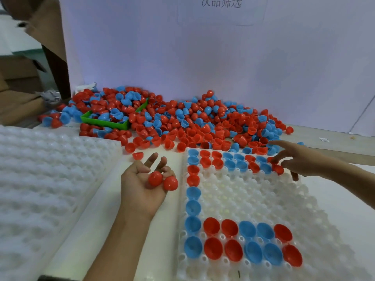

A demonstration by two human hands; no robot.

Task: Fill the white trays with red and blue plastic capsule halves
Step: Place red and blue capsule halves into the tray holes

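So on my feed, far left there's a white dimpled plastic tray (46,179) lying with its bumps up, nothing in it, sitting on the white desk (113,209). Behind it a small green plastic bin (105,121) is half buried in the big loose pile of red and blue plastic capsule halves (182,122), which spreads along the pale back wall (203,57) most of the way across the desk. One stray red capsule half (138,155) lies on the desk just past the left hand's fingertips. The left hand (142,187) is palm up between the two trays, fingers loosely spread and slightly curled, cradling two red capsule halves (162,180) dome side up, touching each other, near the base of the fingers. To the right of that is the second white pocketed plastic tray (253,199), partly filled: red and blue halves, open side up, run along its far rows, down its left column and across two near rows, while the middle pockets are bare. At the tray's far right corner the right hand (300,159) reaches in from the right, its index finger stretched toward the pile and the thumb and another finger pinching a red half (277,168) right at the tray's edge; I can't tell if it's seated in a pocket.
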